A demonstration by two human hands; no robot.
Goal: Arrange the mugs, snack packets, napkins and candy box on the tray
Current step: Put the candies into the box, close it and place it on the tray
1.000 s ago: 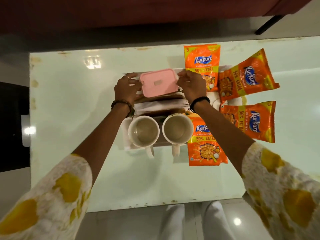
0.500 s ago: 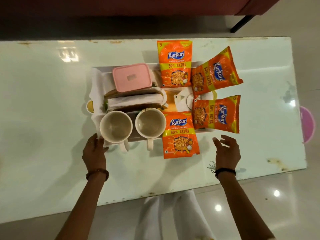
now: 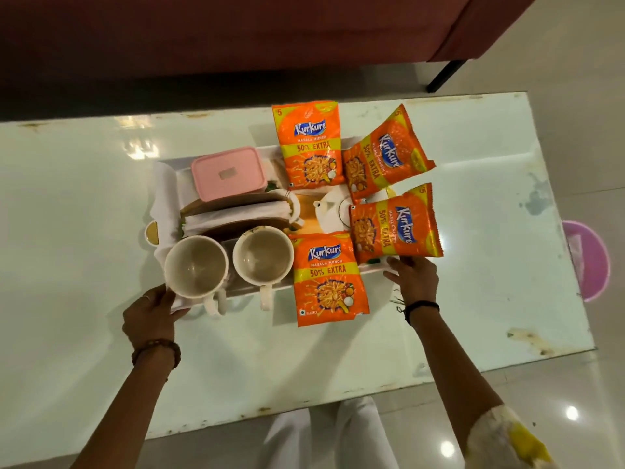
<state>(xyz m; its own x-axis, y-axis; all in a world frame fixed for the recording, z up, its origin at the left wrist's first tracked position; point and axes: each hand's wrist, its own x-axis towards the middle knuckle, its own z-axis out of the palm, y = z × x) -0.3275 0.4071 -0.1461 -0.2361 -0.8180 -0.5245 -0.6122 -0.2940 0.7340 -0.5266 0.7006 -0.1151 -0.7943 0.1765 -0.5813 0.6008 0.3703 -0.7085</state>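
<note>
Both hands grip the tray's (image 3: pixel 368 268) near edge: left hand (image 3: pixel 154 314), right hand (image 3: pixel 414 279).

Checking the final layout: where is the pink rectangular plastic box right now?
In the head view, the pink rectangular plastic box sits at the tray's far left, behind the white folded napkins and left of the far orange snack packet.

Mugs (image 3: pixel 230 262) and packets (image 3: pixel 326 279) crowd the tray's (image 3: pixel 176 164) near edge.
</note>
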